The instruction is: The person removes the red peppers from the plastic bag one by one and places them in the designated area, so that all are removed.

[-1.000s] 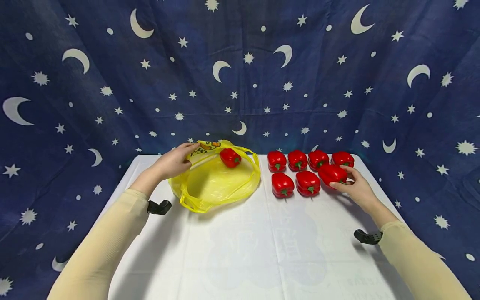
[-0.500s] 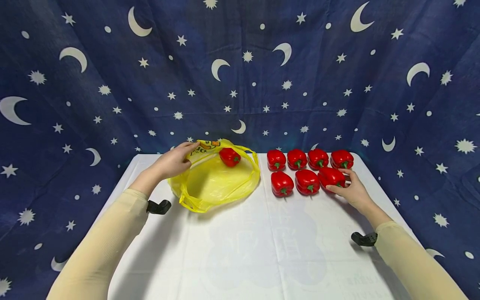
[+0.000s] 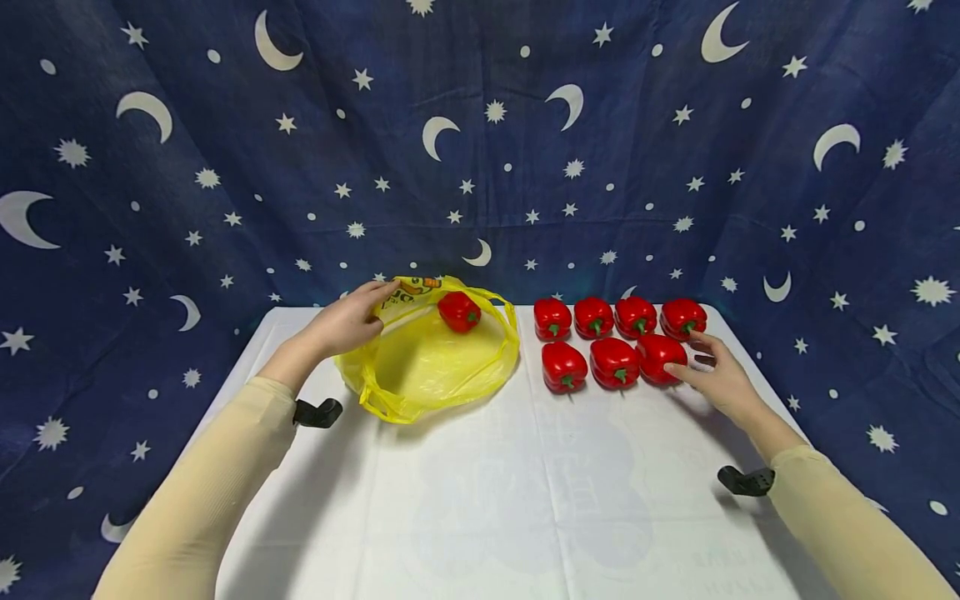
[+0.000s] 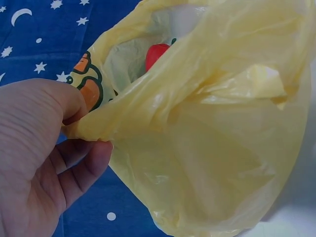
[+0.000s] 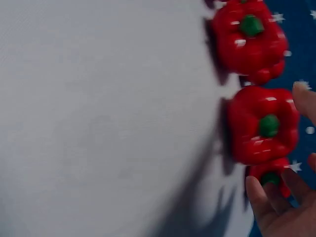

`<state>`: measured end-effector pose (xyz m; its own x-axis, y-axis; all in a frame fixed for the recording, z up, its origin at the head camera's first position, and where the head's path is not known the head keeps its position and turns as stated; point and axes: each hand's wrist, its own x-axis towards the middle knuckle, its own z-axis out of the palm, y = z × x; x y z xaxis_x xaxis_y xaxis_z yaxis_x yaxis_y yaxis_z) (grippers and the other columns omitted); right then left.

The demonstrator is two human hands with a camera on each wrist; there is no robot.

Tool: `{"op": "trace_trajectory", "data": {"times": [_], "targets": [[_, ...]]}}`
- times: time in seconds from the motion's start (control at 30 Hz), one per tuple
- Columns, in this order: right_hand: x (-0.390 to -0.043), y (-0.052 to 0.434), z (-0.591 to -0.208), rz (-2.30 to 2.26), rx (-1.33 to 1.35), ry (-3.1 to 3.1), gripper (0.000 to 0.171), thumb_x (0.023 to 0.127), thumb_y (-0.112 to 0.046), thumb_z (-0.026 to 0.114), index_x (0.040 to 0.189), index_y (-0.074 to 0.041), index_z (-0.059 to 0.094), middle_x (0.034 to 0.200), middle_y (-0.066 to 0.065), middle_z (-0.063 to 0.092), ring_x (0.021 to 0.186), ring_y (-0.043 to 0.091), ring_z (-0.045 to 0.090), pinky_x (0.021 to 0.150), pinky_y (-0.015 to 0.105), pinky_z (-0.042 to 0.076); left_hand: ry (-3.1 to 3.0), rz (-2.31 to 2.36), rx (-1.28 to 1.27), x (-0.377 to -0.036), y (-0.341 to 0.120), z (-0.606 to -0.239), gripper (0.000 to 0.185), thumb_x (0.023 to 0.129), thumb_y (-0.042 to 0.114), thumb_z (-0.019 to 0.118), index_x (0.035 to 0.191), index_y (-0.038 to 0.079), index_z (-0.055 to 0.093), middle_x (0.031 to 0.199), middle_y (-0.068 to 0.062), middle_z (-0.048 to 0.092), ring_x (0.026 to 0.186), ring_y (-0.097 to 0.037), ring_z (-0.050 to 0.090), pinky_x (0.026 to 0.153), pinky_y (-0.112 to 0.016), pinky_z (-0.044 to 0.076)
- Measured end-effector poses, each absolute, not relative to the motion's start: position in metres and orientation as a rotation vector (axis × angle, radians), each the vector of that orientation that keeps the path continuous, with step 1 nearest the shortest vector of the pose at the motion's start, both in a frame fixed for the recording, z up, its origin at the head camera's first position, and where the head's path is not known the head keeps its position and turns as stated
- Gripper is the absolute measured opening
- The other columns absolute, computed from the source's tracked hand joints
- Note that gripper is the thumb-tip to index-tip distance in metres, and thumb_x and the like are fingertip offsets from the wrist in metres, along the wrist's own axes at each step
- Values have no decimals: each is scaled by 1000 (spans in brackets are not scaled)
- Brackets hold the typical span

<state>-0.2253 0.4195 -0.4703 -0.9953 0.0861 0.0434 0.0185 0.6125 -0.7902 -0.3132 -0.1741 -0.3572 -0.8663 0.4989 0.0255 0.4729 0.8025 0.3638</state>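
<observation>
My left hand pinches the left rim of a yellow plastic bag, whose mouth gapes toward me. In the left wrist view, thumb and fingers close on the bag's edge. One red bell pepper lies inside, toward the back. On the right, my right hand is at the rightmost bell pepper of the front row, thumb beside it and fingers spread. The right wrist view shows that pepper standing with its green stem toward the camera, the fingers apart from it.
Two more peppers, a middle one and a left one, complete the front row. Behind them stands a back row of several peppers. All rest on a white-covered table before a blue moon-and-star curtain.
My right hand has set its pepper down at the right end of the front row, let go and drawn back slightly right. The left hand and bag hold their place.
</observation>
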Motion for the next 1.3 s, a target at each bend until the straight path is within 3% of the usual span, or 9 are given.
{"op": "trace_trajectory", "data": {"times": [0.1, 0.27, 0.33, 0.4, 0.57, 0.63, 0.87, 1.1, 1.3], "targets": [[-224, 415, -453, 1249, -69, -2671, 88, 98, -44, 67, 160, 2, 24, 153, 31, 37, 135, 51, 38, 103, 62, 42, 2917, 568, 781, -313, -175, -357, 72, 96, 6, 53, 163, 15, 30, 162, -17, 32, 109, -31, 53, 79, -41, 45], [-223, 381, -417, 1242, 59, -2523, 64, 101, -36, 64, 154, -8, 42, 146, 17, 51, 127, 30, 48, 95, 18, 43, 2908, 592, 772, -313, -176, -356, 72, 96, 6, 53, 163, 15, 29, 163, -16, 30, 110, -31, 52, 80, -42, 45], [-224, 358, -405, 1292, 169, -2483, 57, 101, -30, 66, 151, -11, 47, 144, 13, 54, 124, 23, 50, 92, 10, 39, 2905, 607, 771, -314, -176, -356, 72, 96, 6, 53, 163, 15, 29, 164, -15, 30, 112, -31, 51, 82, -42, 46], [-225, 333, -395, 1343, 294, -2482, 55, 99, -25, 68, 150, -13, 50, 144, 10, 55, 125, 20, 51, 97, 13, 42, 2902, 618, 777, -314, -176, -356, 72, 96, 6, 53, 163, 15, 29, 164, -15, 30, 113, -31, 51, 83, -42, 45], [-234, 271, -388, 1461, 604, -2566, 60, 96, -25, 72, 151, -17, 49, 148, 5, 53, 131, 24, 51, 109, 45, 43, 2898, 617, 807, -314, -175, -355, 73, 95, 5, 52, 163, 15, 28, 163, -14, 31, 105, -29, 54, 74, -40, 45], [-240, 247, -390, 1500, 697, -2615, 61, 96, -28, 72, 152, -20, 48, 150, 3, 51, 133, 26, 51, 109, 52, 42, 2898, 616, 805, -314, -174, -355, 73, 95, 5, 53, 163, 15, 28, 163, -14, 31, 100, -28, 55, 71, -39, 44], [-268, 171, -414, 1596, 880, -2737, 71, 94, -22, 72, 157, -16, 41, 160, 5, 39, 141, 31, 44, 112, 52, 39, 2903, 617, 819, -313, -173, -354, 72, 95, 4, 54, 163, 13, 30, 162, -13, 34, 94, -26, 55, 71, -38, 44], [-302, 118, -448, 1418, 757, -2859, 88, 91, -28, 76, 164, -19, 27, 169, 10, 20, 154, 31, 18, 119, 52, 26, 2913, 604, 849, -315, -170, -356, 72, 94, 3, 53, 162, 11, 31, 162, -16, 34, 83, -24, 54, 72, -39, 43], [-326, 102, -467, 1431, 537, -2823, 92, 90, -24, 76, 164, -15, 23, 166, 15, 23, 152, 31, 20, 121, 50, 22, 2911, 615, 864, -314, -167, -354, 71, 94, 3, 54, 161, 11, 32, 161, -16, 34, 100, -27, 53, 80, -40, 43]]}}
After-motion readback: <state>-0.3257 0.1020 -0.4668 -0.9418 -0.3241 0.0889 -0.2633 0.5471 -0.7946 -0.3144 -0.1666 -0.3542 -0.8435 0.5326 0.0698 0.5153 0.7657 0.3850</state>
